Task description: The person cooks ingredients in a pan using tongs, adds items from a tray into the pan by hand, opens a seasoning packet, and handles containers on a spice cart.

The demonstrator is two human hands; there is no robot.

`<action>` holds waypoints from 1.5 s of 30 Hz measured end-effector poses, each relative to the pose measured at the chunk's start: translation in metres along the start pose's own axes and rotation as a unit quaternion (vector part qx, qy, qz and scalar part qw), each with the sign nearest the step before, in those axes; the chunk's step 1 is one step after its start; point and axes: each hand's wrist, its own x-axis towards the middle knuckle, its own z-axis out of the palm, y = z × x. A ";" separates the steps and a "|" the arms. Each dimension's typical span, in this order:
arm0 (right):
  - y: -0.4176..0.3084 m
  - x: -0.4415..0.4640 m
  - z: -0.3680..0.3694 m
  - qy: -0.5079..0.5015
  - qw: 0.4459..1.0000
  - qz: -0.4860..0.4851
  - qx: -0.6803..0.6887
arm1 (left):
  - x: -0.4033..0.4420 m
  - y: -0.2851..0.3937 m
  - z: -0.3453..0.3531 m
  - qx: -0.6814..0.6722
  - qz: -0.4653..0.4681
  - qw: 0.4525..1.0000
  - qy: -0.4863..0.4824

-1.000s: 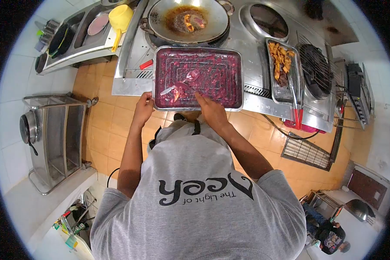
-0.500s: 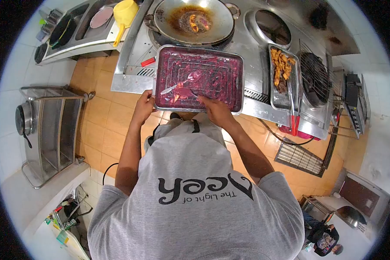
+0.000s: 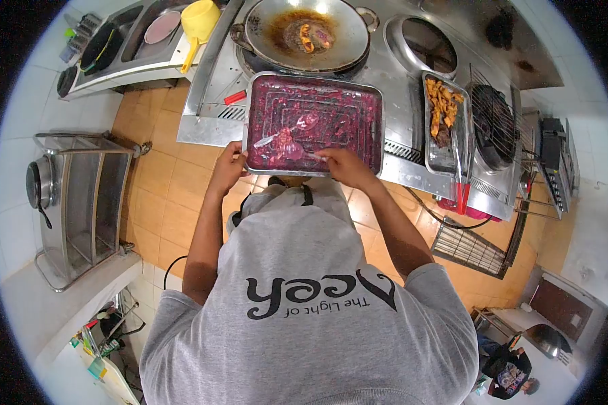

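Note:
A rectangular metal tray point(image 3: 350, 174) coated with purple-red sauce is in front of me at the stove's front edge. My left hand point(image 3: 230, 167) is closed on the tray's near left corner. My right hand point(image 3: 348, 167) pinches the handle of a spoon point(image 3: 289, 150) above the tray's near side; the spoon's bowl is down in the sauce and smeared with it. Another spoon point(image 3: 269, 140) lies loose in the tray, its handle pointing left. Small pieces of something pale and orange sit near the spoons, too small to name.
Behind the tray stands a wok point(image 3: 270, 47) with dark oil and a few fried pieces. To the right, a narrow tray point(image 3: 446, 162) holds fried pieces and red-handled tongs point(image 3: 462, 196). A yellow dipper point(image 3: 199, 20) is by the sink; a metal rack point(image 3: 81, 202) stands left. Another person point(image 3: 510, 371) is at lower right.
The view has shifted slightly, so everything sits a little further right. My right hand has drawn the spoon slightly right and toward me within the sauce. My left hand keeps its hold.

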 end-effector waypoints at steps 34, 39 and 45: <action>-0.044 -0.014 -0.050 0.055 0.954 -0.036 -0.292 | 0.007 -0.010 -0.001 0.032 0.035 0.999 0.012; -0.046 0.012 -0.020 0.055 0.965 -0.054 -0.249 | 0.003 -0.003 0.000 0.036 0.017 0.999 0.001; -0.043 0.011 -0.005 0.009 0.979 -0.071 -0.191 | 0.001 0.003 0.003 0.047 0.025 0.999 0.009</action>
